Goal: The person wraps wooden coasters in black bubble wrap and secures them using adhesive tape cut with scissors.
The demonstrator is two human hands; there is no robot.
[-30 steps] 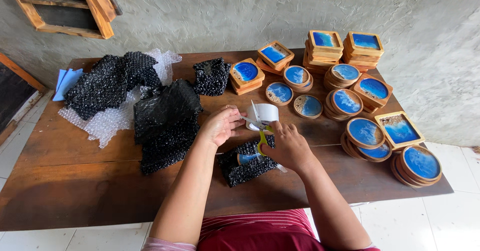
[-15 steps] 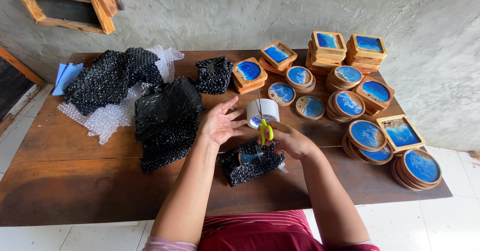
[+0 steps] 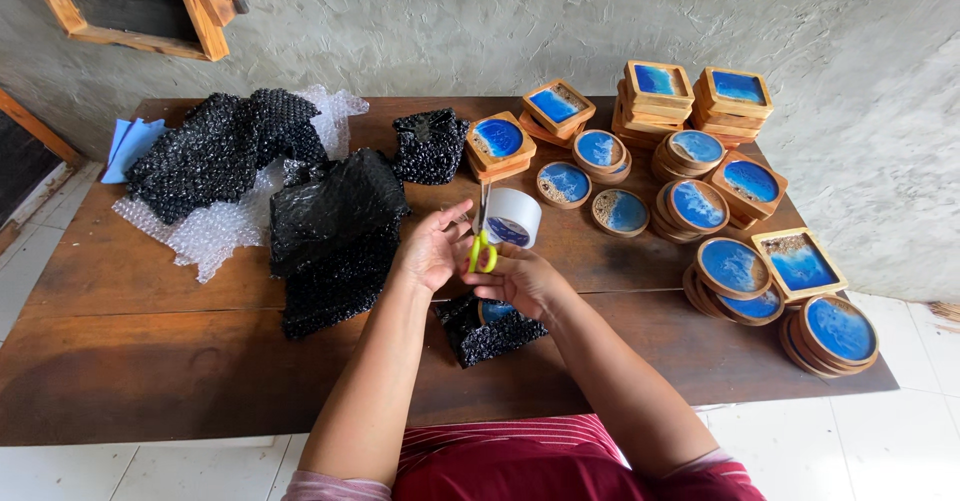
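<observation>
- the right hand (image 3: 520,279) grips yellow-handled scissors (image 3: 482,246), blades pointing up and away, just beside a white roll of tape (image 3: 514,217) held above the table's middle.
- the left hand (image 3: 432,251) is half open, fingers spread, thumb and fingertips up near the blades — whether it pinches a strip of tape cannot be told, since the tape end is too thin to see.
- below the hands, near the front edge of the table (image 3: 150,361), lies a coaster partly wrapped in black bubble wrap (image 3: 490,326), its blue face showing at the top.
- to do this cut well, by my judgement: keep the strip taut between roll and left fingers, keep those fingers out of the blades' path, and cut square so the end does not curl back onto the roll.
- left half of the table: a heap of black bubble wrap sheets (image 3: 335,236), clear bubble wrap (image 3: 205,231) under more black wrap, and a blue cloth (image 3: 130,143) at the far left corner.
- right half: stacks of round and square wooden coasters with blue resin centres (image 3: 700,206), reaching the right edge.
- the table is dark brown wood — behind it a rough grey plaster wall (image 3: 420,21), a wooden frame (image 3: 140,6) at upper left, white floor tiles below.
</observation>
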